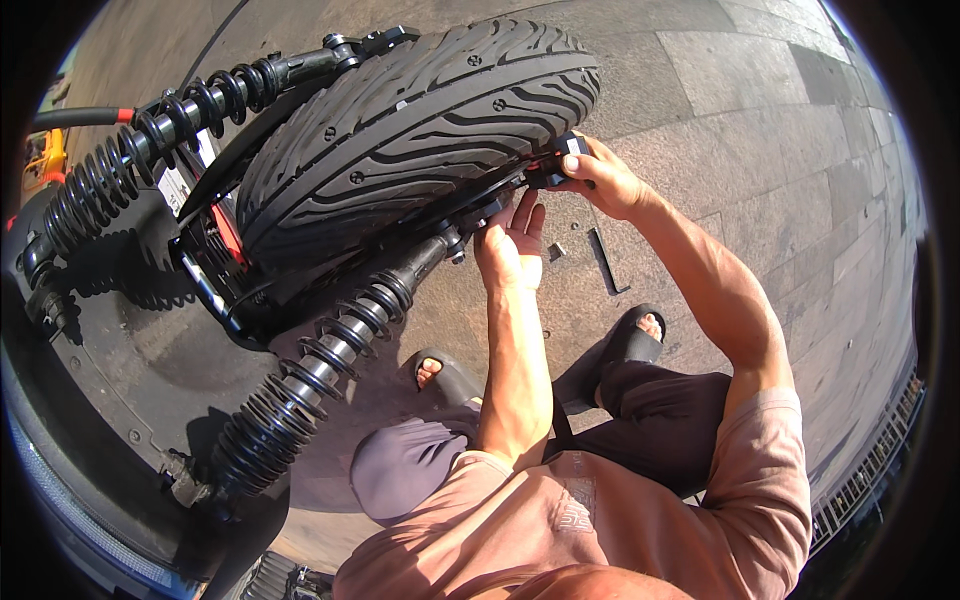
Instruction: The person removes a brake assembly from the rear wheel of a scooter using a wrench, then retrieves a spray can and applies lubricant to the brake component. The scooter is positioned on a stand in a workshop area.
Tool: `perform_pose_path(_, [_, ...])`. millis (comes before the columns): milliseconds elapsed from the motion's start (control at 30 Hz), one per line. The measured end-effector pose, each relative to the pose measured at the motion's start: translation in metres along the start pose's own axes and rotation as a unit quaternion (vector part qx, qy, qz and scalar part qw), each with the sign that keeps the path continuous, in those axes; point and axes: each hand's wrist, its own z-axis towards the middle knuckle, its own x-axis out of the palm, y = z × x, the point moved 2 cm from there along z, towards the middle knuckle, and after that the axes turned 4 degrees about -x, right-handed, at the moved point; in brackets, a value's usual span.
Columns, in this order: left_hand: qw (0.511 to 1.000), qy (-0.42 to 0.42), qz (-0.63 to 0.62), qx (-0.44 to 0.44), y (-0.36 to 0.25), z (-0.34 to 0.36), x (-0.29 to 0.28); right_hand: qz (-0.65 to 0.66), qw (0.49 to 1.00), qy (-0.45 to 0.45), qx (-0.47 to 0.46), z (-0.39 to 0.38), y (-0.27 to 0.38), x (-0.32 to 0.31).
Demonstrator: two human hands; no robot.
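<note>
A wide black tyre [420,140] with wavy tread stands out from a vehicle lying with its wheel raised before me. At the tyre's right side, my right hand [612,180] is closed around a black blocky part [555,165] at the end of the wheel's arm, thumb on its outer face. Just below, my left hand [508,252] reaches up under a dark bracket [475,215], fingers stretched upward and some tips hidden behind it. Beside that hand is the upper end of the near coil-spring shock absorber [335,350]. A second shock absorber [180,118] runs along the tyre's far side.
On the stone paving lie an L-shaped hex key [607,262] and a small metal piece [557,253]. My sandaled feet are below my arms. The dark vehicle body [110,370] fills the left side, and a railing [870,460] stands at the far right.
</note>
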Motion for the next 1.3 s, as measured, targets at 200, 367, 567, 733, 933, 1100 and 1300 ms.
perform_pose_path(200, [0.986,-0.035,0.154,-0.052,-0.001,-0.014,0.007,-0.025,0.999,-0.027,0.004,-0.001,0.003,-0.004])
perform_pose_path(367, [0.921,0.175,0.349,-0.014,-0.012,-0.067,0.046,-0.045,0.999,-0.017,0.021,0.003,0.006,-0.005])
perform_pose_path(567, [0.897,0.120,0.351,0.239,-0.048,-0.084,0.111,-0.070,0.998,0.001,-0.002,0.002,0.014,-0.001])
perform_pose_path(733, [0.911,0.066,0.328,0.241,-0.050,-0.086,0.130,-0.053,0.998,0.001,-0.022,0.005,0.011,0.000])
perform_pose_path(933, [0.913,0.096,0.296,0.264,-0.051,-0.083,0.129,-0.024,0.998,-0.040,-0.032,0.002,0.004,0.005])
perform_pose_path(1100, [0.915,0.110,0.285,0.264,-0.053,-0.082,0.127,-0.004,0.998,-0.026,-0.050,0.001,0.005,0.008])
perform_pose_path(1300, [0.915,0.116,0.280,0.266,-0.053,-0.081,0.125,0.113,0.992,0.005,0.062,-0.030,-0.027,-0.010])
